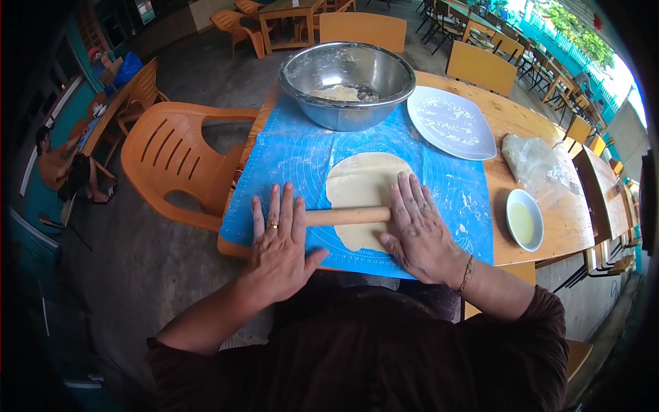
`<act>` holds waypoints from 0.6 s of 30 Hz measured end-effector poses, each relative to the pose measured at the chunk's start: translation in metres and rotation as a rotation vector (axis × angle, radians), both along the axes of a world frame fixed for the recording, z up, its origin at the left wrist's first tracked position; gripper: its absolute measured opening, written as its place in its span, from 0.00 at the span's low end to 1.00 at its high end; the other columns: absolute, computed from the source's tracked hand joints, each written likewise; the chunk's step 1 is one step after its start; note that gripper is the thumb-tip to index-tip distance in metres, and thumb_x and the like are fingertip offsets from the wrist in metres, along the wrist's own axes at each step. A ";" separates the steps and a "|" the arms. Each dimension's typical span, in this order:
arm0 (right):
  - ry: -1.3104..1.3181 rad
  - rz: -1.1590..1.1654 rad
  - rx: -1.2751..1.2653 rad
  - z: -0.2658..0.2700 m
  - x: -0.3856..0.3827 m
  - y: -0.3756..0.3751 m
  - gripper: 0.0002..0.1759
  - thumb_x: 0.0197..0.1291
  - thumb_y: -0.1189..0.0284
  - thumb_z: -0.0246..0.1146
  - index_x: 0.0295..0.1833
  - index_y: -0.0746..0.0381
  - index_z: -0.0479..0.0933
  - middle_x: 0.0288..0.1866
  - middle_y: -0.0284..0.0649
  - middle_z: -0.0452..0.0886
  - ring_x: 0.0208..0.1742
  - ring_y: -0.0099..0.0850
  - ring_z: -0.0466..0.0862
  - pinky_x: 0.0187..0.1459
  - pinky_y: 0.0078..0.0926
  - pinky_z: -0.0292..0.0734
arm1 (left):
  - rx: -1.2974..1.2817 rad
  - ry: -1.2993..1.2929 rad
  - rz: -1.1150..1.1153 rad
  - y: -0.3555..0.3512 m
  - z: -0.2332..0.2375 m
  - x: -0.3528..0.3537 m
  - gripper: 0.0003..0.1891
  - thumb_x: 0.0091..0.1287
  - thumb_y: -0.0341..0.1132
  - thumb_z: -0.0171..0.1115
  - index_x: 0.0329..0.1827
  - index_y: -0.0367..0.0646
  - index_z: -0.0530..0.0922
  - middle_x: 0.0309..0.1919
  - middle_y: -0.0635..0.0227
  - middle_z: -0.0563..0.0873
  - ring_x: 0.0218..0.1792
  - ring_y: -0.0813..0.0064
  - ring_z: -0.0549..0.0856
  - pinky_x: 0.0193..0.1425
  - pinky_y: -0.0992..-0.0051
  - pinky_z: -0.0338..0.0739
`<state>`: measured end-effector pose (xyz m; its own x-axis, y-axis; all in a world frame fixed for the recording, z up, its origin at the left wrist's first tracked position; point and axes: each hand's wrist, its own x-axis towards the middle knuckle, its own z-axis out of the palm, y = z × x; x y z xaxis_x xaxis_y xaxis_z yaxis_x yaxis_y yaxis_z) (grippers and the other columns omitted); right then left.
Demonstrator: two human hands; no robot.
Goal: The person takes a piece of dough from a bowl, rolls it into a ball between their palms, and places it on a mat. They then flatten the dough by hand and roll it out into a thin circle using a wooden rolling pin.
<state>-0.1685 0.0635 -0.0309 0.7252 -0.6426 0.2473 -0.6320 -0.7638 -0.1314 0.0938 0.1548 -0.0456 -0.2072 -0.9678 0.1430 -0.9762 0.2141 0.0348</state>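
A flat sheet of dough (pixel 367 180) lies on a blue mat (pixel 439 185) marked with circles and a ruler edge. Across the dough rests a wooden rolling pin (pixel 349 216). My left hand (pixel 280 240) lies flat with fingers stretched over the pin's left end, a ring on one finger. Over the right end, my right hand (pixel 420 230) is spread flat, partly above the dough's right edge. Both palms hide the pin's ends. White flour is scattered on the mat and on my fingers.
Beyond the dough stands a steel bowl (pixel 347 113) with dough inside. To its right are a floured white plate (pixel 449 147), a plastic bag (pixel 532 165) and a small bowl of yellowish liquid (pixel 524 223). An orange chair (pixel 171 154) is at left; a person (pixel 62 161) sits farther off.
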 end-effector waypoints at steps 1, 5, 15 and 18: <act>0.016 0.040 0.008 0.003 -0.006 0.009 0.40 0.70 0.60 0.57 0.74 0.79 0.53 0.78 0.71 0.51 0.80 0.65 0.51 0.79 0.58 0.46 | -0.010 0.017 -0.023 0.008 0.000 -0.005 0.49 0.73 0.60 0.50 0.75 0.18 0.50 0.78 0.30 0.44 0.80 0.36 0.39 0.79 0.37 0.30; 0.076 0.146 0.042 0.008 -0.028 0.017 0.39 0.69 0.64 0.59 0.75 0.77 0.54 0.79 0.69 0.50 0.80 0.63 0.52 0.79 0.58 0.46 | 0.139 -0.014 -0.137 0.016 0.014 -0.015 0.55 0.70 0.66 0.50 0.75 0.16 0.47 0.77 0.28 0.42 0.80 0.34 0.40 0.81 0.44 0.35; 0.177 -0.113 -0.063 0.000 0.006 -0.043 0.46 0.73 0.47 0.47 0.76 0.79 0.52 0.81 0.66 0.46 0.82 0.60 0.45 0.80 0.54 0.40 | 0.169 0.037 -0.039 -0.084 0.020 -0.011 0.53 0.72 0.65 0.47 0.76 0.17 0.44 0.78 0.29 0.41 0.80 0.38 0.37 0.83 0.49 0.34; 0.223 -0.212 0.088 0.010 0.016 -0.059 0.46 0.74 0.45 0.43 0.76 0.79 0.53 0.81 0.66 0.46 0.83 0.60 0.45 0.80 0.54 0.40 | 0.369 0.101 0.055 -0.104 0.036 -0.011 0.51 0.73 0.62 0.49 0.76 0.18 0.44 0.78 0.29 0.40 0.80 0.38 0.36 0.83 0.50 0.33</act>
<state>-0.1528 0.0045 -0.0213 0.6032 -0.7969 0.0337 -0.7963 -0.6041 -0.0311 0.0833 0.0505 -0.0094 -0.1561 -0.9672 -0.2003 -0.9737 0.1166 0.1959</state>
